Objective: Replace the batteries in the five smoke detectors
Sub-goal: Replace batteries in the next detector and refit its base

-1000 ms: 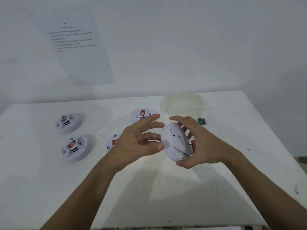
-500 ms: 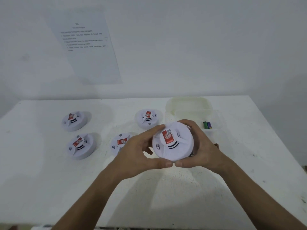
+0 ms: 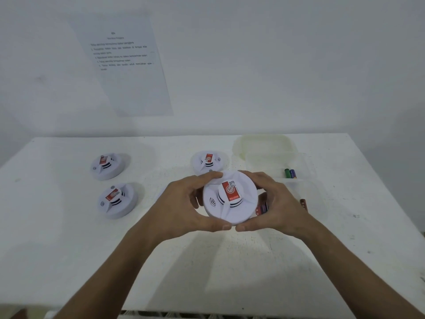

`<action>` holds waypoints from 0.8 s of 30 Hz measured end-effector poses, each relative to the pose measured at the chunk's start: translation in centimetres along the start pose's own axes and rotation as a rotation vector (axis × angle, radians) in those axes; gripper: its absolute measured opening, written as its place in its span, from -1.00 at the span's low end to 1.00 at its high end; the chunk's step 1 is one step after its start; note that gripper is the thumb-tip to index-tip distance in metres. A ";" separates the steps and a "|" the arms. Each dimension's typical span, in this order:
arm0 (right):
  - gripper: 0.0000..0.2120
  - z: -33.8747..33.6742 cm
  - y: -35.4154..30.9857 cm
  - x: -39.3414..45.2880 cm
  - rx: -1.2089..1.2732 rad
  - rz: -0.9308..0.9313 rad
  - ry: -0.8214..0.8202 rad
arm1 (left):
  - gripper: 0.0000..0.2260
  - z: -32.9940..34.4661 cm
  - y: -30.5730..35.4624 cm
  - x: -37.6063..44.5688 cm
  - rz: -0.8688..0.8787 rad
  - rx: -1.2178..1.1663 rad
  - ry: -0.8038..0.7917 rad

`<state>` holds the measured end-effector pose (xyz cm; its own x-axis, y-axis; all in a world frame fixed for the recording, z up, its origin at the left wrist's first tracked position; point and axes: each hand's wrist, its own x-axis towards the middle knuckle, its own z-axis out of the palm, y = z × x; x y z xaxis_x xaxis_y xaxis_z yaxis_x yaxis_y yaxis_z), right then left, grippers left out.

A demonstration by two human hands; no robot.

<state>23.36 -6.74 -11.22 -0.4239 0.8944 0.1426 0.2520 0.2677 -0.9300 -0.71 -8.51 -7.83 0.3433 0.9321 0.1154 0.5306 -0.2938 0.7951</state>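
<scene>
— Where is the smoke detector being worked on?

— Held above the white counter (image 3: 69,238), face up, with its red label toward the camera. Call it the held smoke detector (image 3: 230,196). The left hand (image 3: 184,204) grips its left rim, fingers curled over the top edge and thumb under the near edge. The right hand (image 3: 279,204) grips the right rim the same way, and the two thumb tips nearly meet below it.

— And the others?

— Three more smoke detectors lie face up on the counter: one far left (image 3: 106,166), one nearer on the left (image 3: 116,200), one just behind the held unit (image 3: 208,162). A sliver of something white shows behind the left hand; I cannot tell what it is.

— Any batteries?

— Two batteries (image 3: 290,173), green and purple, lie side by side in a clear plastic box (image 3: 296,157) at the right. A cloudy lid (image 3: 262,143) sits behind it. Something red and dark shows under the right hand, too hidden to name.

— Anything on the wall?

— A printed sheet (image 3: 128,63), its text too blurred to read.
</scene>
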 end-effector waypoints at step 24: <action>-0.12 9.5 -3.7 4.8 0.027 -0.012 -0.023 | -0.25 -9.1 -5.2 -3.6 0.035 0.033 -0.008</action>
<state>12.18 -6.87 -10.30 -0.4471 0.8825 0.1459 0.2230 0.2679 -0.9373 -11.74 -8.43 -6.97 0.3684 0.9193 0.1383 0.5431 -0.3335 0.7706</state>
